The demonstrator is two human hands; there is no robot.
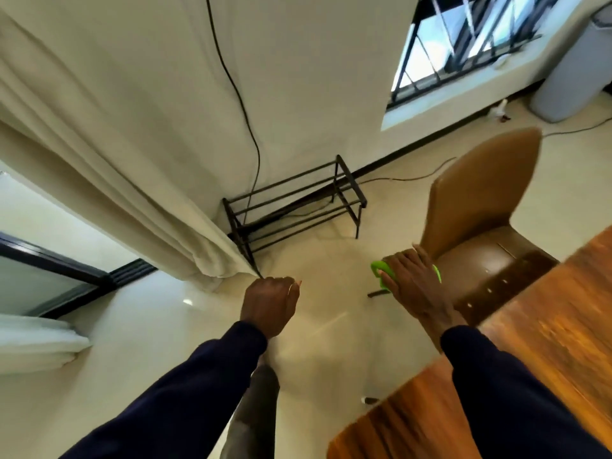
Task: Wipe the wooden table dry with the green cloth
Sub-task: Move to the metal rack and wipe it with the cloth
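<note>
**Green cloth in the right hand, off the table's edge**

The right hand's fingers [395,265] curl down over the green cloth [380,272], which is bunched under the palm and shows as bright green at the fingertips and again as a thin strip on the far side of the hand. The right hand [414,281] grips it in the air, not on the wood: in this view it lies past the table's edge, against the front of the brown chair [480,200] and the pale floor [331,326]. The left hand [270,303] is drawn into a fist, fingers folded in and thumb alongside, with nothing in it, held out over the floor.

Both forearms wear dark blue sleeves [185,402]; the right one crosses the near part of the wooden table [546,319], which fills the lower right corner. Whether its top is wet cannot be told, as the wood is blurred.

Farther out, a black metal rack [291,203] stands against the wall beside a cream curtain [99,160], with a dark cable [238,94] running down the wall to it. A barred window [463,38] and a grey bin [576,67] sit at the upper right.
</note>
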